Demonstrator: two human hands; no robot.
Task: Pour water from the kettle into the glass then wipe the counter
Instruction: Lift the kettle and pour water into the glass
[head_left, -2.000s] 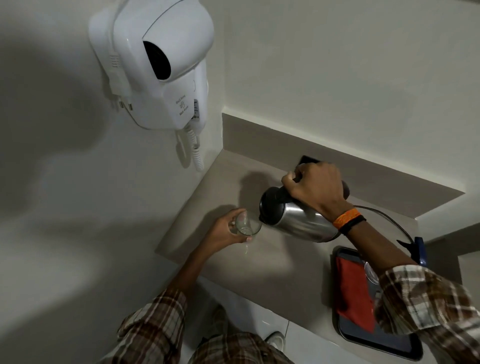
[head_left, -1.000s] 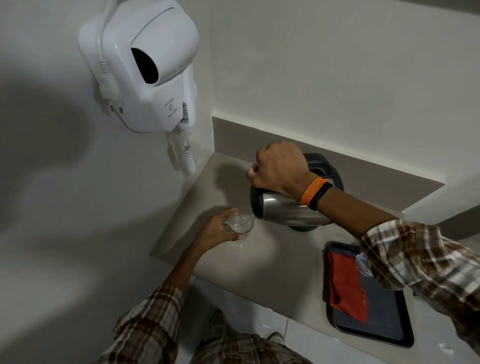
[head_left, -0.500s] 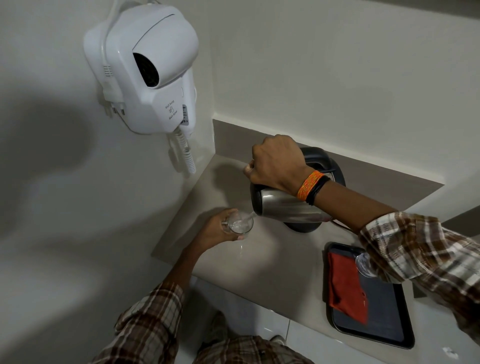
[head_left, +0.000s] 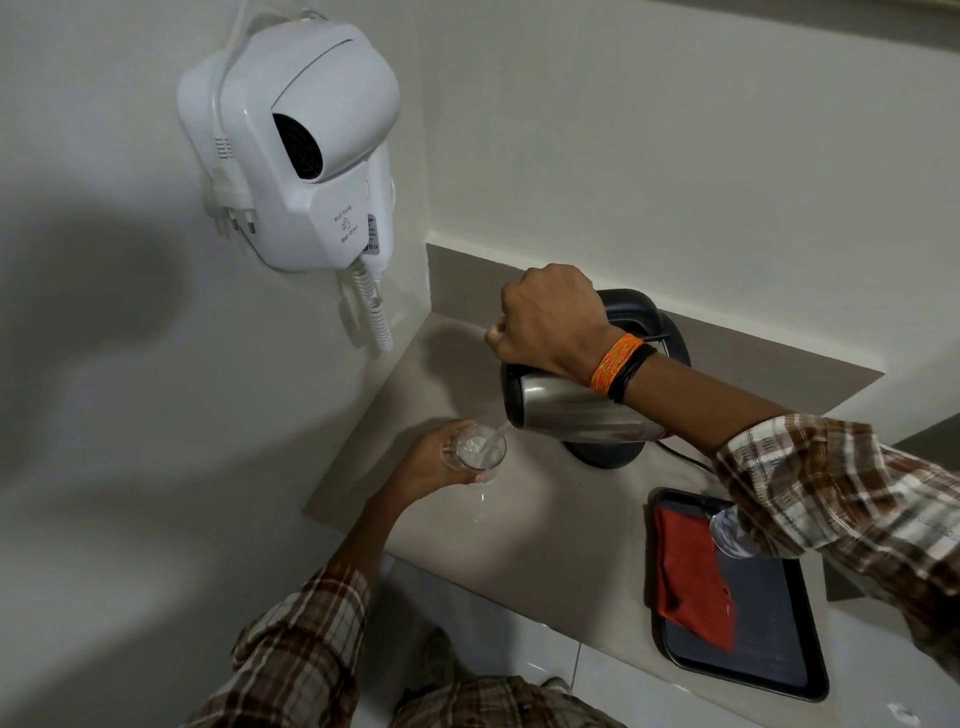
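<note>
A steel kettle (head_left: 574, 410) with a black top is tipped over to the left above the beige counter (head_left: 519, 535). My right hand (head_left: 550, 322) grips its handle from above. A thin stream of water runs from the spout into a clear glass (head_left: 479, 449), which holds some water. My left hand (head_left: 431, 460) is wrapped around the glass from the left and keeps it just under the spout. A red cloth (head_left: 688, 577) lies folded on a black tray (head_left: 769, 670) at the right.
The kettle's black base (head_left: 602, 452) with its cord sits behind the kettle. A second glass (head_left: 730, 532) stands on the tray, partly hidden by my right sleeve. A white wall hair dryer (head_left: 306, 145) hangs above the counter's left corner. Walls close the counter at left and back.
The kettle has tipped further towards the glass and water now streams into it. My right hand rose above the kettle. The glass holds more water than before.
</note>
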